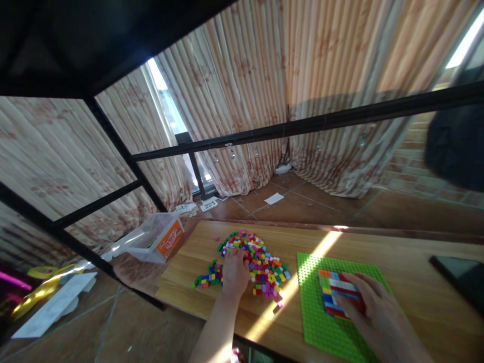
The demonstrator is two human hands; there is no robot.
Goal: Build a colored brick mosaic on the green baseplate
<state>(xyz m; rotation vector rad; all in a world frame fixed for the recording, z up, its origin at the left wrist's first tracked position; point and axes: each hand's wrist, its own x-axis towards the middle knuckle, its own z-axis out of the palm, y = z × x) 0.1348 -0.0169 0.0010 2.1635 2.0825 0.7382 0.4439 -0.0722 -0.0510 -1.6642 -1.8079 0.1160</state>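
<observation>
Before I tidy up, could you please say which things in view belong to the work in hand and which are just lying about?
In use:
loose bricks, at the left hand
brick block, under the right hand
green baseplate

Apparently lying about:
white paper on floor
dark flat object on table
plastic box, link unclear

- Pleated cream curtains with a reddish floral print (242, 75) hang from nine o'clock round to one.
- Daylight enters through a narrow window gap (170, 108) between ten and eleven o'clock.
- A black metal bar (242, 137) crosses from nine o'clock to between two and three.
- Pale brick-patterned wall (404, 164) at three o'clock.
- Brown tiled floor (132, 320) at seven o'clock.
- Wood-grain tabletop (419, 302) at four o'clock, a diagonal sunlight strip (325, 246) across it.
</observation>
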